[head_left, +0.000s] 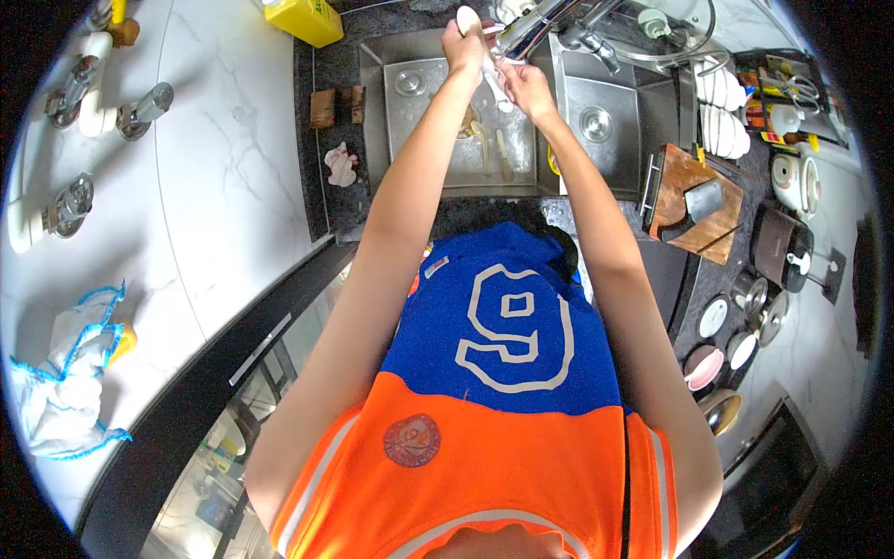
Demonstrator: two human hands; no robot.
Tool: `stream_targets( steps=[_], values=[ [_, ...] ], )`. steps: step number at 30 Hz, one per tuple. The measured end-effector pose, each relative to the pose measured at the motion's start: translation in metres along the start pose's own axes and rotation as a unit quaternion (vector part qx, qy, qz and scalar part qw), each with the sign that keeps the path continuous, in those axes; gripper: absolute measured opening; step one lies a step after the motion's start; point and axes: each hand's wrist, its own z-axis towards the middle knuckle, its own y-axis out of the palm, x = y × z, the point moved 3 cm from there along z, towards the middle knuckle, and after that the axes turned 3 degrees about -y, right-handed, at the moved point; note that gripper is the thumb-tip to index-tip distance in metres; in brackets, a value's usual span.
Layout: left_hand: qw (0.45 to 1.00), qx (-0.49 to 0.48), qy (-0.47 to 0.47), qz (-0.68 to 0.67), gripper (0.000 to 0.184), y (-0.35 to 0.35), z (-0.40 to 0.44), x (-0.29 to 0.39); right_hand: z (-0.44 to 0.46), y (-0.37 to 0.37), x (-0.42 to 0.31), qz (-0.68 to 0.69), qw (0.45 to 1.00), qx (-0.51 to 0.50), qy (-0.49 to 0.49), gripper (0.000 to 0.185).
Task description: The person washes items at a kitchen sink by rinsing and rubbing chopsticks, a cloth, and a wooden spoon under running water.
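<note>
Over the left basin of a steel sink [396, 189], my left hand [463, 51] is closed on a pale spoon [469, 20], whose bowl sticks up above the fingers. My right hand [527, 90] is closed around the lower part of what looks like the same spoon, close to the left hand. A metal faucet [535, 30] reaches in just above both hands. Below them, a pale curved utensil [480, 140] and a slim light utensil [504, 155] lie in the basin.
Left of the sink are a yellow container [305, 20], brown blocks [322, 109] and a crumpled cloth [341, 164]. To the right stand white bowls [720, 130] and a wooden board [722, 210] with a dark-handled cleaver [700, 201]. The right basin [619, 154] has a drain.
</note>
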Motion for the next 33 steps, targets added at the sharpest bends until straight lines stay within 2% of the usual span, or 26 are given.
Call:
stream_targets(
  steps=[3,4,8,11,13,14,15,17,19,21,23,25,27,28,29,30,31,32,33],
  values=[
    [1.000,-0.012,-0.013,-0.022,0.013,-0.002,0.005,0.000,-0.004,0.006,0.000,0.190,0.972,-0.135,-0.044,0.024],
    [0.998,-0.015,-0.027,-0.058,0.018,-0.005,0.009,0.001,-0.008,0.004,-0.004,0.157,0.971,-0.150,-0.097,0.022],
    [0.994,-0.018,-0.044,-0.103,0.025,-0.013,0.021,0.002,-0.016,0.006,-0.016,0.221,0.961,-0.143,-0.086,0.023],
    [0.993,-0.007,-0.053,-0.102,0.025,-0.012,0.018,0.003,-0.014,0.006,-0.016,0.201,0.965,-0.141,-0.092,0.023],
    [0.993,0.010,-0.068,-0.099,0.025,-0.012,0.012,0.001,-0.005,0.005,-0.011,0.164,0.981,-0.099,-0.043,0.022],
    [0.991,0.018,-0.077,-0.106,0.024,-0.011,0.009,0.000,-0.001,0.002,-0.010,0.081,0.991,-0.082,-0.066,0.032],
    [0.989,0.025,-0.087,-0.113,0.023,-0.010,0.006,-0.003,0.000,0.001,-0.015,0.082,0.991,-0.081,-0.065,0.032],
    [0.989,0.018,-0.080,-0.127,0.019,-0.005,-0.001,-0.008,0.001,-0.004,-0.022,-0.076,0.995,-0.070,-0.008,0.038],
    [0.994,0.015,-0.067,-0.087,0.016,-0.001,-0.006,-0.005,0.004,-0.004,-0.020,-0.093,0.992,-0.084,0.014,0.039],
    [0.996,0.005,-0.064,-0.058,0.009,-0.001,-0.013,-0.004,0.004,-0.002,-0.019,-0.016,0.998,-0.053,-0.008,0.048],
    [0.990,-0.028,-0.135,0.006,0.008,-0.002,-0.017,-0.009,0.014,0.006,-0.004,0.015,0.998,-0.061,-0.028,0.047],
    [0.991,-0.028,-0.132,-0.001,0.008,-0.001,-0.021,-0.007,0.017,0.008,-0.003,0.046,0.995,-0.070,-0.048,0.046],
    [0.994,-0.038,-0.093,-0.030,0.010,-0.001,-0.022,-0.007,0.015,0.006,-0.001,-0.011,0.998,-0.066,0.005,0.041],
    [0.987,-0.053,-0.148,0.016,0.013,-0.003,-0.027,-0.010,0.015,0.006,-0.005,-0.011,0.998,-0.068,0.005,0.041],
    [0.983,-0.062,-0.171,0.038,0.013,-0.002,-0.033,-0.011,0.016,0.004,-0.008,-0.098,0.993,-0.058,0.007,0.044],
    [0.990,-0.062,-0.127,0.031,0.011,-0.004,-0.028,-0.025,0.016,0.002,-0.010,-0.183,0.982,-0.045,0.010,0.046],
    [0.994,-0.063,-0.083,0.025,0.012,-0.005,-0.027,-0.029,0.015,0.001,-0.008,-0.182,0.982,-0.044,0.011,0.046],
    [0.994,-0.065,-0.084,0.025,0.012,-0.007,-0.027,-0.036,0.015,0.001,-0.007,-0.194,0.979,-0.053,-0.013,0.049],
    [0.986,-0.084,-0.143,0.017,0.017,-0.007,-0.033,-0.031,0.016,0.001,-0.006,-0.206,0.976,-0.063,-0.040,0.051]
  ],
)
